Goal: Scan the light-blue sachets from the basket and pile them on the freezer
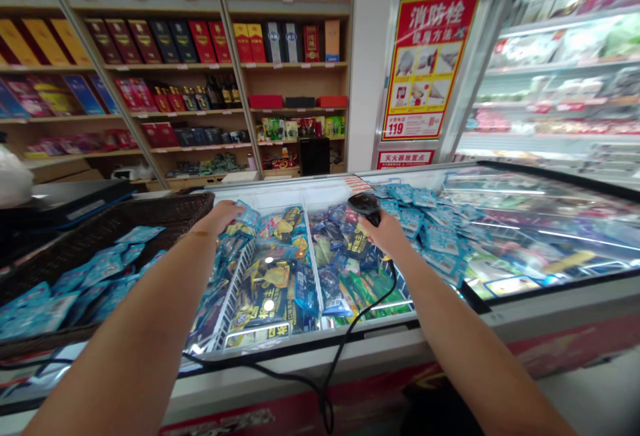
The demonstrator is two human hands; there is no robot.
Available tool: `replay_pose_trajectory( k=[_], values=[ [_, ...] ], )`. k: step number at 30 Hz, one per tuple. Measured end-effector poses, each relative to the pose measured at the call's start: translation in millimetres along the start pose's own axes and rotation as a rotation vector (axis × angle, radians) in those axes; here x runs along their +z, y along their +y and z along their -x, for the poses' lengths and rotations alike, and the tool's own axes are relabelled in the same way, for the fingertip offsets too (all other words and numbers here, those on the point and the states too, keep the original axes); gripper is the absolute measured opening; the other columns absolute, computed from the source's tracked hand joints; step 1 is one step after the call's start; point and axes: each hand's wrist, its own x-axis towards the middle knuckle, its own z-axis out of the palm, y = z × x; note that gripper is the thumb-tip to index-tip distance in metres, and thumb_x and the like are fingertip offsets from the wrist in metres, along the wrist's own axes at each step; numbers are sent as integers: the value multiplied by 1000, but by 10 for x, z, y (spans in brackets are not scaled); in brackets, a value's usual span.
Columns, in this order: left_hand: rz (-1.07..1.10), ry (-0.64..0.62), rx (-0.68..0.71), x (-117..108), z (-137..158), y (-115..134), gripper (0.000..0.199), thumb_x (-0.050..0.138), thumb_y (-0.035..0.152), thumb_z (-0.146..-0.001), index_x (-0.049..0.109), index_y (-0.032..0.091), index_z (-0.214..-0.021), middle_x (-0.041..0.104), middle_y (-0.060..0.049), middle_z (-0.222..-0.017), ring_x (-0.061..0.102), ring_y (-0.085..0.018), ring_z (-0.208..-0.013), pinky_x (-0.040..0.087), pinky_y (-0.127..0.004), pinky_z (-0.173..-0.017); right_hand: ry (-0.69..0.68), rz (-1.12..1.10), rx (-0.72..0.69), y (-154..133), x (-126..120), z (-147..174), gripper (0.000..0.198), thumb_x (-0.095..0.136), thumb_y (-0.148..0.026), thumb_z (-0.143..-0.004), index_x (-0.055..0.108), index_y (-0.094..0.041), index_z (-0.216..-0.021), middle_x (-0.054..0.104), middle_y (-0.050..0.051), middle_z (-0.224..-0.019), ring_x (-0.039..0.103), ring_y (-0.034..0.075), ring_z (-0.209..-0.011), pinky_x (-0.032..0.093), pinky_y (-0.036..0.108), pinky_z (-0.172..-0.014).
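Note:
My right hand (386, 231) is wrapped round the handle of a black barcode scanner (364, 204), held over the glass-topped chest freezer (390, 329). From its grip a black cord (353, 325) hangs down across the freezer's front edge. Further left, my left hand (223, 217) pinches a small light-blue packet (247, 215) at the freezer's back left. Part of that packet is hidden by the fingers. On the glass to the right of the scanner lies a heap of similar blue packets (440, 233).
A dark woven basket (197, 206) with several blue packets (107, 264) stands at the left. Bagged frozen goods (270, 289) show below, split by white wire dividers (235, 283). Behind are shelves of boxes (295, 63), a red fire-hydrant sign (425, 66) and a lit display fridge (560, 69).

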Motion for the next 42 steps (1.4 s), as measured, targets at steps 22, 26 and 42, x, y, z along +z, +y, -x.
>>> replay_pose_trajectory(
  k=[22,26,42],
  values=[
    [993,-96,-100,1930,925,66,32,79,10,-69,52,20,-85,67,0,-83,69,-14,-87,53,-38,-98,-310,-330,67,-284,-125,223,26,63,-43,-88,56,-20,-79,65,1,-56,57,14,-40,46,24,-46],
    [980,-118,-72,1926,902,15,30,80,17,-72,54,19,-86,68,-2,-86,68,-16,-96,51,-40,-101,-328,-292,33,-376,-13,307,26,63,-44,-88,55,-21,-77,63,0,-53,60,16,-43,47,25,-48],
    [923,-160,-28,1946,963,22,24,81,20,-70,61,18,-82,69,-2,-84,68,-14,-86,54,-37,-97,-231,-184,-13,-406,36,332,23,61,-42,-88,53,-22,-80,62,1,-51,67,21,-50,51,27,-54]
  ],
)
